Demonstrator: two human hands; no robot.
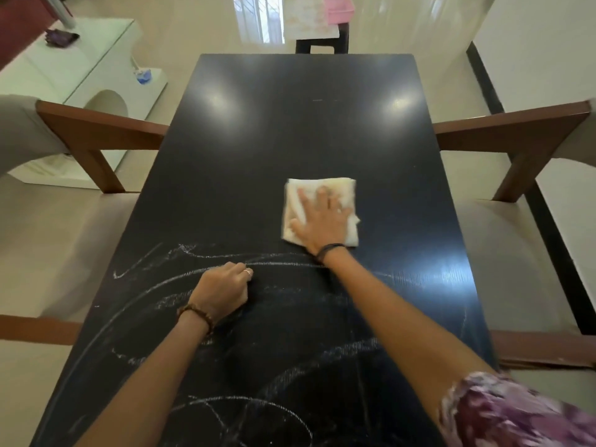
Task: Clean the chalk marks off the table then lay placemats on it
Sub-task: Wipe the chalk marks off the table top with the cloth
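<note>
Purple patterned sleeve fills the lower right corner of the frame, on the right arm. That arm reaches up the frame to the right hand, which lies flat on a folded pale cloth with its fingers straight and spread; the grip presses the cloth down on the tabletop and does not pinch it. A dark band sits on the right wrist. The cloth lies right of centre in the frame, just above the chalk marks.

Left hand rests on the tabletop at centre left, its fingers curled under; whether this grip holds anything cannot be told. It wears a ring and a beaded bracelet, and it sits among the chalk marks.

Chalk marks, white curved lines and smears, cover the lower half of the black tabletop. The upper half shows only light reflections.

Wooden chairs stand at the left and right edges of the frame. A pale sheet with a floral print and a pink object lie on a dark stool at top centre.
</note>
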